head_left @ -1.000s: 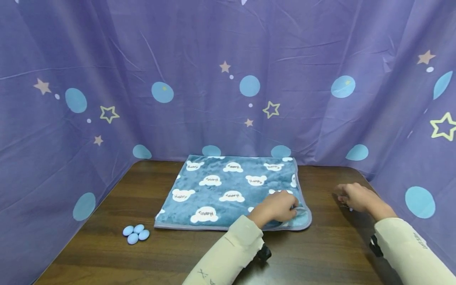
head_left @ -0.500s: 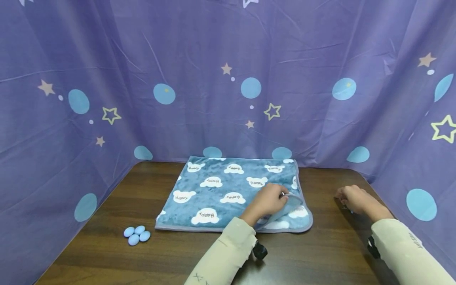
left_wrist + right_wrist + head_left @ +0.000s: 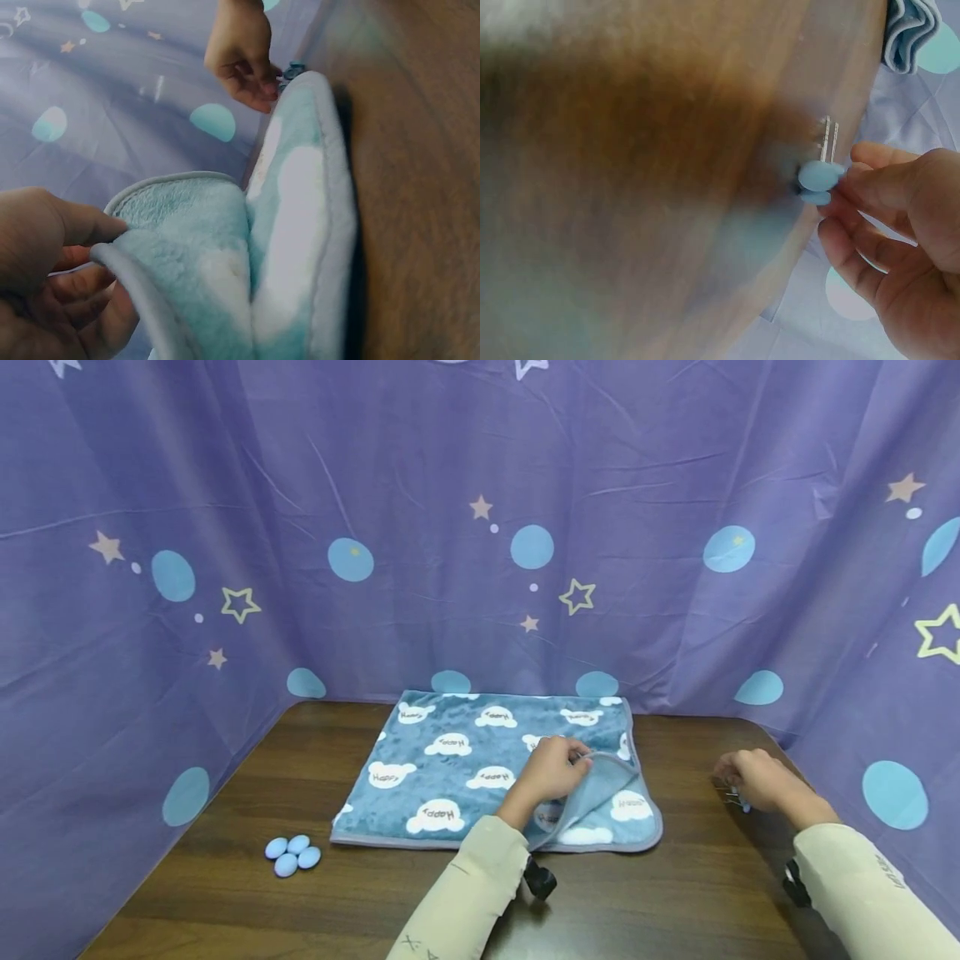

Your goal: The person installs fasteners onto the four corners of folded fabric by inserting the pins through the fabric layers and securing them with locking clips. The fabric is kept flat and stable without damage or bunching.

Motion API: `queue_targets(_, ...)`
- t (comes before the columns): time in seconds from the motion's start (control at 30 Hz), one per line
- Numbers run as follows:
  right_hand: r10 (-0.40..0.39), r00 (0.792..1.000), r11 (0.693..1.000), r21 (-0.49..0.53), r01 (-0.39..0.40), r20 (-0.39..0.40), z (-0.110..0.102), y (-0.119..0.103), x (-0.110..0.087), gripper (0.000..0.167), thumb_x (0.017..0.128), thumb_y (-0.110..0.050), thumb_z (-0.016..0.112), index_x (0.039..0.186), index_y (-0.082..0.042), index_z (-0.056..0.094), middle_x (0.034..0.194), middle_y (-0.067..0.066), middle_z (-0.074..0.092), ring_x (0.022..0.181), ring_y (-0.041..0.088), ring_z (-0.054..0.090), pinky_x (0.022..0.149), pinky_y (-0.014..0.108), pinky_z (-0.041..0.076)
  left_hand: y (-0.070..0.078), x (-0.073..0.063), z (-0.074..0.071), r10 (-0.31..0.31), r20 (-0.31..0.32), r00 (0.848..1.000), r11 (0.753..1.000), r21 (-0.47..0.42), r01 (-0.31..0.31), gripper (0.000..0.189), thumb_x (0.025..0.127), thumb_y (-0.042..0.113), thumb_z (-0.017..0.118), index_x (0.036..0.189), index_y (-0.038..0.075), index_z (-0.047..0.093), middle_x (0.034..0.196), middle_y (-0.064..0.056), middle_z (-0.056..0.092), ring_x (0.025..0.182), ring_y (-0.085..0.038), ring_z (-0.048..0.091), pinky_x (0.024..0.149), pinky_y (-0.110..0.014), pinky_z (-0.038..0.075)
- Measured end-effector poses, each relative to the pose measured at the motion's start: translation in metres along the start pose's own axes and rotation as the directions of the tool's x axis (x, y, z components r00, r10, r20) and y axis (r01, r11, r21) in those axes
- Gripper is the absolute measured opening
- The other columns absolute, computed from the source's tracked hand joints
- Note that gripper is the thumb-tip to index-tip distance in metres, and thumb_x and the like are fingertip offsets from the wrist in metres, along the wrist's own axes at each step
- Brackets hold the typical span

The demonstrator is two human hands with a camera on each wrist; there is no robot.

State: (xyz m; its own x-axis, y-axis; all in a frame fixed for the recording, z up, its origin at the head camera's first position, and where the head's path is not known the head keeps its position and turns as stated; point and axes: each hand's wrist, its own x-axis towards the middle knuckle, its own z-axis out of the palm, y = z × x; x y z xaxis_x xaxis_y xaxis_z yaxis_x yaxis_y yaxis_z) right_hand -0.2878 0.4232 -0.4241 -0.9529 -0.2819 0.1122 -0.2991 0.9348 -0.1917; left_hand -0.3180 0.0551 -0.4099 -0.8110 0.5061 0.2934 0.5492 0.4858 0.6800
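Note:
A folded teal blanket [image 3: 442,760] with white bear-head prints and grey binding lies on the table. My left hand [image 3: 553,767] pinches the binding of its upper layer near the front right corner, holding it up and back. In the left wrist view, the thumb and forefinger grip the lifted edge [image 3: 135,277], with the lower layer showing beneath. Right of the blanket, my right hand [image 3: 761,779] is low over the table. In the right wrist view, its thumb and forefinger pinch at the edge of blue oval-headed pins [image 3: 817,176] with metal prongs; the palm side partly hides them.
Several light-blue oval pieces [image 3: 292,855] lie grouped on the wooden table [image 3: 360,910], left of the blanket. A purple curtain [image 3: 450,610] with stars and dots surrounds the table's back and sides.
My left hand has moved up and left, peeling the blanket's top corner back farther and baring more of the lower layer. The right hand stays almost in place; more of the prongs show.

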Motion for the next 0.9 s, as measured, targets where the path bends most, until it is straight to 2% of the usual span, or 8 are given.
queue_targets(0.2,-0.036,0.999,0.999,-0.017,0.036,0.028,-0.0063,0.0008,-0.0023,0.029,0.079,0.011,0.058,0.094,-0.006,0.076,0.086,0.005,0.072,0.076,0.021,0.063,0.063,0.043,0.052,-0.0080,-0.0003,-0.0059,-0.136,-0.005,0.991,0.979,-0.153,0.133,0.024,0.101,0.016,0.063,0.118,0.003,0.074,0.094,-0.008,0.073,0.052,-0.013,0.063,0.051,-0.028,0.055)
queue_targets(0.3,-0.032,0.998,0.999,-0.031,0.034,0.056,-0.0073,0.0019,-0.0026,0.026,0.078,0.010,0.062,0.094,-0.005,0.076,0.086,0.007,0.073,0.078,0.023,0.067,0.066,0.047,0.055,-0.0104,0.0000,-0.0061,-0.166,0.004,0.986,0.970,-0.182,0.164,0.024,0.101,0.016,0.064,0.119,0.002,0.072,0.093,-0.007,0.072,0.049,-0.015,0.062,0.046,-0.030,0.055)
queue_targets(0.47,0.008,0.997,1.000,-0.030,-0.006,0.076,-0.0049,0.0032,-0.0024,0.021,0.077,0.009,0.067,0.090,-0.005,0.076,0.086,0.010,0.073,0.076,0.025,0.065,0.066,0.050,0.054,-0.0108,-0.0006,-0.0052,-0.173,0.014,0.985,0.968,-0.185,0.172,0.023,0.101,0.015,0.064,0.117,0.002,0.072,0.090,-0.005,0.071,0.047,-0.016,0.062,0.045,-0.030,0.055)
queue_targets(0.6,0.016,0.998,0.999,-0.030,-0.015,0.055,-0.0005,0.0044,-0.0016,0.020,0.080,0.007,0.067,0.090,-0.008,0.076,0.086,0.008,0.073,0.078,0.026,0.066,0.066,0.051,0.055,-0.0098,-0.0012,-0.0060,-0.176,0.023,0.984,0.966,-0.186,0.177,0.023,0.101,0.015,0.064,0.118,0.002,0.072,0.090,-0.005,0.071,0.046,-0.016,0.061,0.045,-0.030,0.055)
queue_targets(0.77,0.000,0.999,1.000,-0.021,0.001,0.035,0.0022,0.0052,-0.0017,0.018,0.083,0.005,0.068,0.088,-0.011,0.075,0.081,0.001,0.071,0.075,0.018,0.064,0.065,0.047,0.055,-0.0086,-0.0019,-0.0067,-0.163,0.036,0.986,0.968,-0.187,0.167,0.023,0.101,0.015,0.064,0.118,0.001,0.072,0.090,-0.006,0.071,0.046,-0.017,0.062,0.045,-0.030,0.055)
queue_targets(0.9,-0.013,0.999,1.000,-0.018,0.013,0.032,0.0018,0.0025,-0.0015,0.012,0.085,0.000,0.073,0.087,-0.012,0.075,0.081,-0.001,0.072,0.073,0.013,0.063,0.065,0.044,0.054,-0.0099,-0.0023,-0.0068,-0.158,0.044,0.986,0.968,-0.189,0.164,0.023,0.101,0.016,0.064,0.118,0.002,0.072,0.090,-0.005,0.070,0.048,-0.017,0.063,0.046,-0.030,0.055)
